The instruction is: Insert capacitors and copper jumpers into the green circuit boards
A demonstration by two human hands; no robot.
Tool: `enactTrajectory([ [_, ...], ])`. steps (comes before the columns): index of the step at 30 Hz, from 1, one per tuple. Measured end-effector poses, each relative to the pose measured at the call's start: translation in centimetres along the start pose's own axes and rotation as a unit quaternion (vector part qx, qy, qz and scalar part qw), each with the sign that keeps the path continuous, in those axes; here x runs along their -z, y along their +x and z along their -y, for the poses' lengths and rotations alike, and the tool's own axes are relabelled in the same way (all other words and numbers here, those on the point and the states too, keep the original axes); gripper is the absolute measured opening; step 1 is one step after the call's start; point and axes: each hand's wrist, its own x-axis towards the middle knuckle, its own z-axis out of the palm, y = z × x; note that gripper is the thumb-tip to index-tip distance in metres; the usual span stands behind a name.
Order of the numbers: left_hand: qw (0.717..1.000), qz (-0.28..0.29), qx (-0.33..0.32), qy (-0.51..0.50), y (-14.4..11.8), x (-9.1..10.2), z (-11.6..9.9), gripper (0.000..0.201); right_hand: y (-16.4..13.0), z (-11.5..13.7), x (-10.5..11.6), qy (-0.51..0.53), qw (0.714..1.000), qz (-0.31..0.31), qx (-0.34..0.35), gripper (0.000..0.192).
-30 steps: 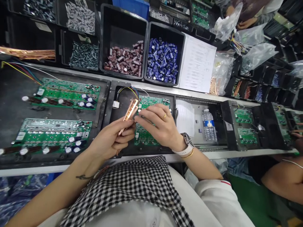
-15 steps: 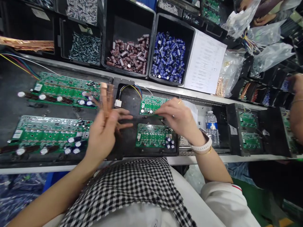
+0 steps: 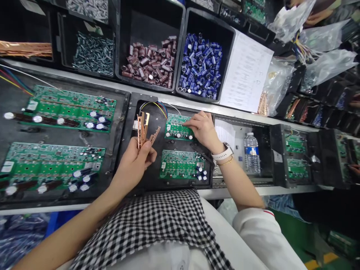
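Observation:
My left hand is closed around several copper strips with notched edges, which stick up and fan out above the fingers. My right hand is pinched at the right part of the upper green circuit board; whatever lies between the fingertips is hidden. White-topped capacitors stand along that board's front edge. Nearer to me lies a second circuit board, with a cluster of dark blue capacitors at its right end. Both boards sit in a black fixture.
Two larger circuit boards lie at the left. Behind are bins of brown capacitors, blue capacitors, screws and copper strips. A printed sheet and a water bottle are on the right. Another person's hand shows at the far right.
My left hand has moved right and its outstretched fingers have curled in around the copper strips. My right hand has shifted slightly left, staying over the upper board. The view has shifted a little.

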Motion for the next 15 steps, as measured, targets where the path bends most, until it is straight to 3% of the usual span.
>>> enactTrajectory([
  [10,0.996,-0.008,-0.048,0.075,-0.6,0.1,0.1,0.03,0.1,-0.6,-0.2,0.008,1.0,-0.004,0.004,0.029],
  [13,0.999,0.004,-0.041,0.03,-0.5,-0.3,-0.2,0.027,0.0,0.6,0.7,0.004,1.0,-0.002,-0.008,0.027],
  [15,0.999,0.017,-0.04,-0.004,-0.6,-0.9,-0.5,0.025,-0.2,2.6,1.5,0.059,0.998,-0.009,-0.017,0.019],
])
